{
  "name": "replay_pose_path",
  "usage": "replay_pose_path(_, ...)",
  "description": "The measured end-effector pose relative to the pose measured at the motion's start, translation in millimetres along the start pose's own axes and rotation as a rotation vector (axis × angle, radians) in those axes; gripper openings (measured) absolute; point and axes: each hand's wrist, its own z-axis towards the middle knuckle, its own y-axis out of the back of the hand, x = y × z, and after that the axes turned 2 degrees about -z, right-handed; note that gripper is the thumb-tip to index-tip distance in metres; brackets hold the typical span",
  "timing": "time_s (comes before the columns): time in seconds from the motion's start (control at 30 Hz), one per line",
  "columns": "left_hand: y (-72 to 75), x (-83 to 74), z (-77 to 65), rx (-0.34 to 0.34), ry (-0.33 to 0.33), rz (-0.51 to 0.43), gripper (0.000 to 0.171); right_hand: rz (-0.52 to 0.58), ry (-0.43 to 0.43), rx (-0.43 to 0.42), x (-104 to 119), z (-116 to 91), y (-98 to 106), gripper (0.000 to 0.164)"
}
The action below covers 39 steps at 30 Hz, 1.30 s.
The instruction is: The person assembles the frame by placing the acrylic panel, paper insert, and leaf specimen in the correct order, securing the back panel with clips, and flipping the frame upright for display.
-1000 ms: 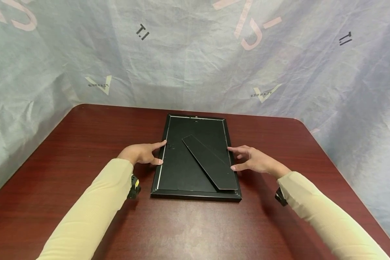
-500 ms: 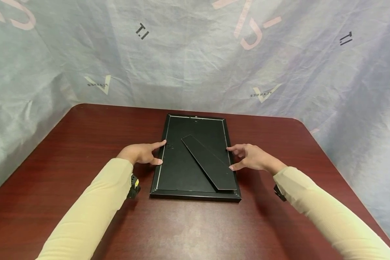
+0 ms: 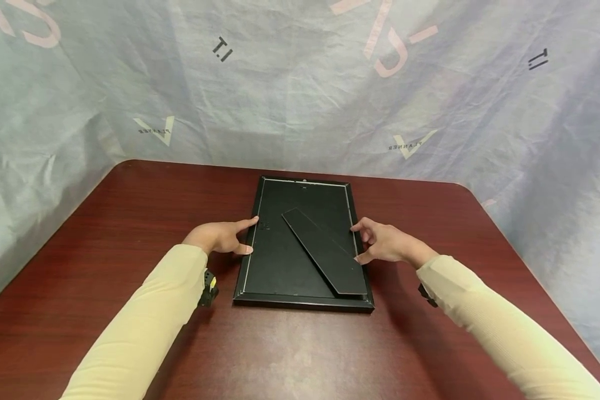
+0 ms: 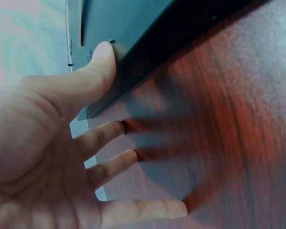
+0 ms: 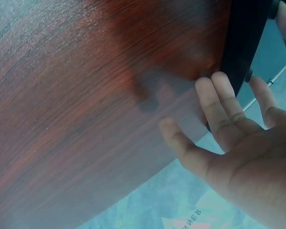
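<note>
A black picture frame (image 3: 280, 261) lies back-up on the table, its long easel stand (image 3: 325, 253) slanting across the backing toward the near right corner. My left hand (image 3: 220, 236) rests at the frame's left edge, index finger and thumb spread along the rim. In the left wrist view, the thumb tip touches the rim beside a small dark tab (image 4: 112, 41), while the other visible fingers reach toward the tabletop. At the right edge, my right hand (image 3: 387, 241) touches the rim with a bent index finger and the thumb. Small dark pieces (image 5: 248, 75) show at those fingertips in the right wrist view.
The reddish-brown wooden table (image 3: 300, 355) has rounded far corners. Behind it and along the sides hangs a pale printed sheet (image 3: 280, 100). A dark wrist device (image 3: 208, 288) sits under the left sleeve, and another (image 3: 427, 296) under the right.
My right index finger has bent more, and the right hand has drawn slightly closer to the frame. My left hand keeps its place, and the frame lies as before.
</note>
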Motion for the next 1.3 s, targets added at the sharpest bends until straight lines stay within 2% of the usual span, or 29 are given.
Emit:
replay_pose_path(0.27, 1.3, -1.8, -0.6, -0.014, -0.007, 0.026, 0.082, 0.055, 0.012, 0.011, -4, -3, 4, 0.069)
replay_pose_path(0.4, 1.5, -1.5, -1.7, -0.009, -0.006, 0.016, 0.081, 0.096, 0.024, 0.051, -6, -3, 6, 0.072)
replay_pose_path(0.5, 1.3, -1.0, -2.2, -0.006, -0.004, 0.014, 0.08, 0.118, 0.039, 0.062, -8, -2, 9, 0.067)
replay_pose_path(0.57, 1.2, -0.5, -2.6, -0.006, -0.003, 0.013, 0.08, 0.09, 0.048, 0.023, -9, 1, 11, 0.061)
replay_pose_path(0.67, 0.6, 0.4, -2.4, -0.003, -0.003, 0.007, 0.08, 0.019, 0.041, -0.08, -10, 7, 10, 0.056)
replay_pose_path(0.8, 0.0, 1.0, -1.5, 0.0, -0.006, -0.006, 0.08, 0.01, -0.001, -0.159, -12, 19, 5, 0.059)
replay_pose_path(0.93, -0.1, 1.0, -0.8, 0.0, -0.007, -0.009, 0.08, 0.029, -0.027, -0.184, -12, 28, 1, 0.062)
replay_pose_path(1.3, -0.9, 1.8, -0.2, -0.007, -0.004, -0.009, 0.08, -0.029, -0.031, -0.211, -6, 39, -1, 0.058)
